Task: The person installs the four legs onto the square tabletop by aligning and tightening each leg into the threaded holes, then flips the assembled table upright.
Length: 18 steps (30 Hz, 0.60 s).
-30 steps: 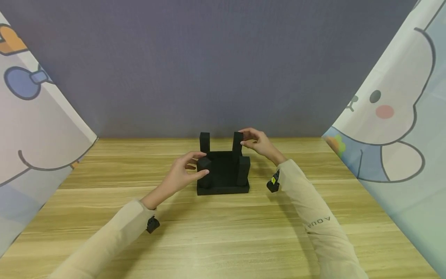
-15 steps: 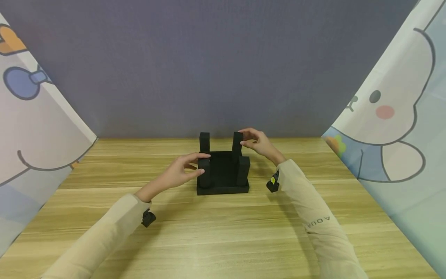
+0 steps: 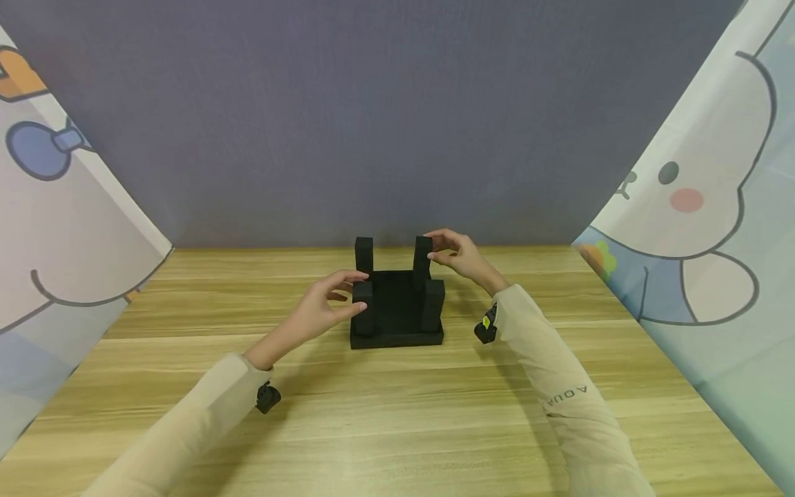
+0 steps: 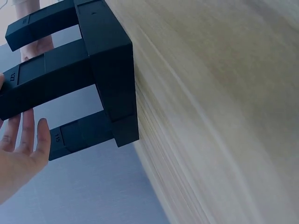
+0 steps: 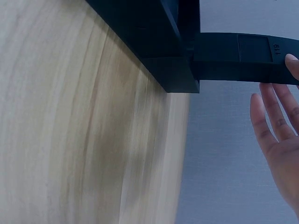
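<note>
A black square base [image 3: 397,340] lies flat on the table with several black legs standing up from its corners, like an upturned small stool. My left hand [image 3: 319,307] holds the near left leg [image 4: 51,77] by its top, thumb on one side and fingers on another. The far right leg [image 5: 233,56] is pinched near its top by my right hand [image 3: 459,254]. Upright and untouched are the far left leg [image 3: 364,254] and the near right leg [image 3: 433,304]. Raised markings show near the leg ends in the wrist views.
The wood-grain table [image 3: 397,414] ends at a grey panel [image 3: 397,124] close behind the base. Cartoon-printed sheets [image 3: 695,207] flank both sides. Small black wrist cameras [image 3: 268,397] hang under the cuffs.
The near left leg has turned, its top going from a diamond angle to square with the base. My left hand shifted slightly while turning it. The right hand stayed in place.
</note>
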Each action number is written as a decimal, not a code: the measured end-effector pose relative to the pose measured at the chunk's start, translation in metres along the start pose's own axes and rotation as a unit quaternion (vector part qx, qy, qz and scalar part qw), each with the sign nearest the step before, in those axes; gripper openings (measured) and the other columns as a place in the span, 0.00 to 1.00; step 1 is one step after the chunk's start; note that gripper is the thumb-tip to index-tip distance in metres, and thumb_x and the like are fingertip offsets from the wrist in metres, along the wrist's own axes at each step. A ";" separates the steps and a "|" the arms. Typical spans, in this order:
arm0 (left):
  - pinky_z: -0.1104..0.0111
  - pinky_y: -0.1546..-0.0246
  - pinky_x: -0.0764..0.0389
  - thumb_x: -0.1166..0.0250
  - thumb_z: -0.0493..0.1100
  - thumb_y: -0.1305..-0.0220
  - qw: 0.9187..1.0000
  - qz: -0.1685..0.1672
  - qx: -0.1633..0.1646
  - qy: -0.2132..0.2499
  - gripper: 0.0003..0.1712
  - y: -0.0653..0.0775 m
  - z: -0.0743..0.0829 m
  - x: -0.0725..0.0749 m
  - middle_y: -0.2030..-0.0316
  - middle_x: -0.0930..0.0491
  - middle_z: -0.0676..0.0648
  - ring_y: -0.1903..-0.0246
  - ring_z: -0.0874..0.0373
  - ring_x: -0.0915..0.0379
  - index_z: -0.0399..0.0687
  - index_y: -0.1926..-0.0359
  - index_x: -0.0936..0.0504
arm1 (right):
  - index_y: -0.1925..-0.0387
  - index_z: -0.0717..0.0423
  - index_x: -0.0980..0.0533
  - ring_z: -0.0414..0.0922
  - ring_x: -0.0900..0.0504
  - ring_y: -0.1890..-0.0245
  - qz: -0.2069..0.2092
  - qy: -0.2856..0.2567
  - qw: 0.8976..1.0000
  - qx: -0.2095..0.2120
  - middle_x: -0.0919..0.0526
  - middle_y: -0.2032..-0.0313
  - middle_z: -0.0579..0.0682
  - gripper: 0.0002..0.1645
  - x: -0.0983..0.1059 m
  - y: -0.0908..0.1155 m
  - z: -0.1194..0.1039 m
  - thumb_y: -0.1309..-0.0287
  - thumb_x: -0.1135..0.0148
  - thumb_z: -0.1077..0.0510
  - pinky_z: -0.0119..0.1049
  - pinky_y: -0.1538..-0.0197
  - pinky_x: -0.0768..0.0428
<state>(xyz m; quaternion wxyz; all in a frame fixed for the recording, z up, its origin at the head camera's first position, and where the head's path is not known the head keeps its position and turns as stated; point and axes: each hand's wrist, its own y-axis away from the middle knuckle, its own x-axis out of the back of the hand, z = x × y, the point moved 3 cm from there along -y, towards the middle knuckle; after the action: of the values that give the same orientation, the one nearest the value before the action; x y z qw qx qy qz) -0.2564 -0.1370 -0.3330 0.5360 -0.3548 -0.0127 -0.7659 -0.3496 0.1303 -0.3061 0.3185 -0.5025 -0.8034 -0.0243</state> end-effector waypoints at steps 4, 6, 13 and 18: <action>0.56 0.55 0.23 0.35 0.45 0.43 1.000 -0.003 -0.005 -0.006 0.26 0.000 0.000 0.000 0.47 0.26 0.47 0.55 0.52 0.27 0.49 0.43 0.27 | 0.43 0.65 0.33 0.64 0.27 0.50 0.001 0.003 1.000 0.002 0.26 0.50 0.66 0.25 0.000 0.000 0.000 0.42 0.42 0.65 0.53 0.51 0.26; 0.57 0.55 0.23 0.35 0.43 0.43 1.000 -0.008 -0.010 -0.011 0.25 -0.001 0.001 0.001 0.47 0.26 0.47 0.55 0.52 0.27 0.49 0.44 0.27 | 0.43 0.65 0.33 0.63 0.27 0.50 0.002 0.004 1.000 0.001 0.26 0.50 0.66 0.25 0.000 0.000 0.000 0.43 0.42 0.66 0.51 0.51 0.25; 0.55 0.55 0.23 0.36 0.39 0.43 0.999 -0.034 -0.026 -0.027 0.23 -0.004 0.003 0.003 0.46 0.27 0.45 0.55 0.52 0.27 0.51 0.45 0.27 | 0.43 0.64 0.32 0.61 0.26 0.50 0.004 0.004 1.000 -0.002 0.26 0.50 0.65 0.24 0.000 0.001 0.000 0.43 0.43 0.67 0.50 0.51 0.25; 0.55 0.55 0.23 0.36 0.40 0.43 0.999 -0.040 -0.021 -0.023 0.24 -0.004 0.003 0.004 0.46 0.27 0.45 0.55 0.51 0.27 0.49 0.44 0.27 | 0.43 0.64 0.32 0.60 0.26 0.51 0.004 0.005 1.000 -0.001 0.26 0.50 0.65 0.24 0.000 0.001 0.000 0.43 0.43 0.67 0.51 0.49 0.26</action>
<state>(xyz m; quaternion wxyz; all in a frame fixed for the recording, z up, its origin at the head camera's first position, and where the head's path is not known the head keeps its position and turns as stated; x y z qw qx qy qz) -0.2588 -0.1377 -0.3269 0.4973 -0.3828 -0.0231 -0.7782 -0.3484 0.1307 -0.3062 0.3224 -0.5060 -0.7996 -0.0264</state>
